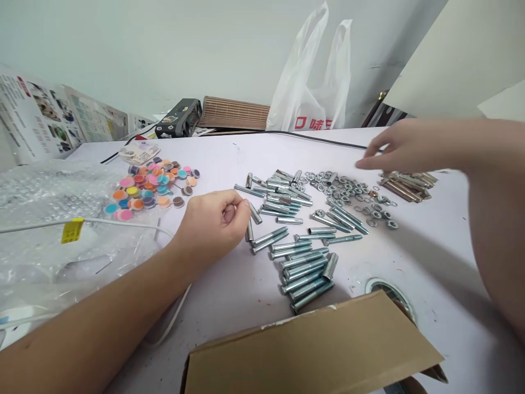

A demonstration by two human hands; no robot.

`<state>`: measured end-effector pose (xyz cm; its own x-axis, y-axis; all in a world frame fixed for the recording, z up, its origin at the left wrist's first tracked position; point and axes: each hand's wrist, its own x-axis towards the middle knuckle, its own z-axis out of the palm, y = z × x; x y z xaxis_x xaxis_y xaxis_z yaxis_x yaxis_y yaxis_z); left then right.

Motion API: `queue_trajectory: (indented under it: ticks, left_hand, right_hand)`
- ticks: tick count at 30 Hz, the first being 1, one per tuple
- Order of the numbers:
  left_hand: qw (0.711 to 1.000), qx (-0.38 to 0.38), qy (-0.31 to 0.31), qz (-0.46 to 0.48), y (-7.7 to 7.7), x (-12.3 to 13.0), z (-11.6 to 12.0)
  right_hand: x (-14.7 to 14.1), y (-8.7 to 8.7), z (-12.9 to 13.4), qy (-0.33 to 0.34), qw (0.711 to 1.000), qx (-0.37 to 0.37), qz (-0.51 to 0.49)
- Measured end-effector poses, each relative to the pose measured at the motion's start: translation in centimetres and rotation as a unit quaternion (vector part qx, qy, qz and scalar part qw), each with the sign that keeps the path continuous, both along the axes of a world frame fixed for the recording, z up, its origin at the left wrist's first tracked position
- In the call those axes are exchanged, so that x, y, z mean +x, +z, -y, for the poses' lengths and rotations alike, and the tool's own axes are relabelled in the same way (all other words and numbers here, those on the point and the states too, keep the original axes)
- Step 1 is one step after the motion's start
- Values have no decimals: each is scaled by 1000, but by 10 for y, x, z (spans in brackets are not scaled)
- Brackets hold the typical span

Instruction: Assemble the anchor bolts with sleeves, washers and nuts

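My left hand (pixel 217 221) is closed, thumb against curled fingers, at the left edge of a pile of metal bolts (pixel 303 273). Whatever it holds, if anything, is hidden. A short metal sleeve (pixel 256 214) shows right beside its fingertips. Over the far right side of the pile hovers my right hand (pixel 394 148), thumb and fingers apart, with nothing visible between them. Below and left of it lie many nuts and washers (pixel 348 189). Yellowish metal rods (pixel 406 187) form a small heap under that hand.
An open cardboard box (pixel 311 350) stands at the near edge, beside a roll of clear tape (pixel 389 287). Colourful round caps (pixel 151 186) and bubble wrap (pixel 53 191) lie at left, with a white cable (pixel 123 221). A white plastic bag (pixel 311 87) stands at the back.
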<state>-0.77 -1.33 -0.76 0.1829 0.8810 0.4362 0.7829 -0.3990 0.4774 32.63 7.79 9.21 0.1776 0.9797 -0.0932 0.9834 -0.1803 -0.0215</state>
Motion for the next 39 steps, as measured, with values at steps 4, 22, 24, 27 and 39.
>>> queue_trajectory:
  ticks: [4,22,24,27,39]
  left_hand:
    - [998,-36,-43,-1,1,0,2]
    - [964,-25,-242,-104,-2,-2,3]
    - [965,-24,-242,-101,-2,-2,3]
    - [964,-26,-246,-99,-1,-3,3]
    - [965,39,-239,-101,-6,-3,0]
  right_hand:
    - [-72,-17,42,328,937,-63,-107]
    - [-105,-58,62,487,848,-74,-193]
    - [-105,-58,62,489,848,-71,-189]
    - [-106,-58,63,503,844,-59,-174]
    - [-112,-55,69,510,857,-17,-74]
